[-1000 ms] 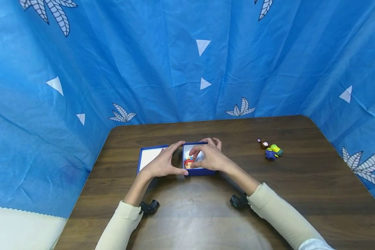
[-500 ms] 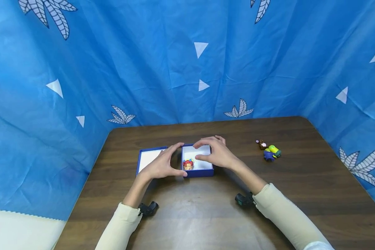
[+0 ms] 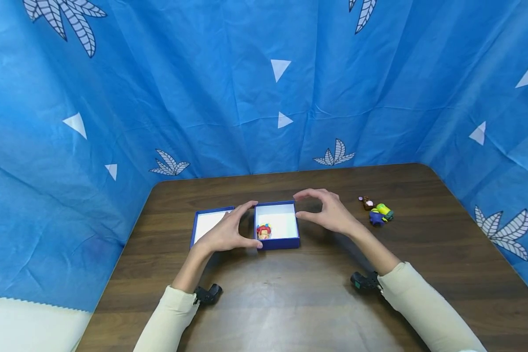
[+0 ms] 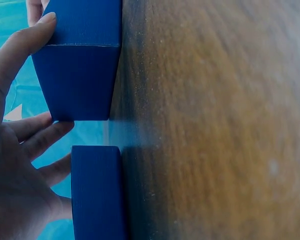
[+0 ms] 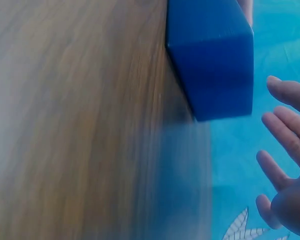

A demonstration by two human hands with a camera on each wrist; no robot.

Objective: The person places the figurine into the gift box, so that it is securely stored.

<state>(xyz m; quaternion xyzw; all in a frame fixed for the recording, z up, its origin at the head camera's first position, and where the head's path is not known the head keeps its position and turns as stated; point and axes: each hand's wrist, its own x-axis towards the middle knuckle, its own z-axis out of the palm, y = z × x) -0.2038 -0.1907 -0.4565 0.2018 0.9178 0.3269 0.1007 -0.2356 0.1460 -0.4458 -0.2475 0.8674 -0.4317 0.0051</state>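
A shallow blue box [image 3: 277, 243] with a white inside stands uncovered mid-table in the head view. In its near left corner lies a small toy figure [image 3: 264, 231] with red on it. My left hand [image 3: 226, 233] holds the box by its left side, thumb at the near corner and fingers at the far one. The left wrist view shows the thumb on the box wall. Just right of the box, my right hand [image 3: 332, 212] hovers with fingers spread, holding nothing; the right wrist view shows a gap between its fingers and the box [image 5: 217, 80].
A blue-rimmed white lid [image 3: 207, 224] lies left of the box, partly behind my left hand. To the right on the wooden table [image 3: 422, 274] sit a brown toy [image 3: 366, 203], a blue toy [image 3: 377, 217] and a yellow-green toy [image 3: 384, 211]. Blue cloth [image 3: 229, 98] hangs behind.
My right hand has let go of the toy figure inside the box, lifted out and moved right, past the box's edge. The left hand has kept its place at the box.
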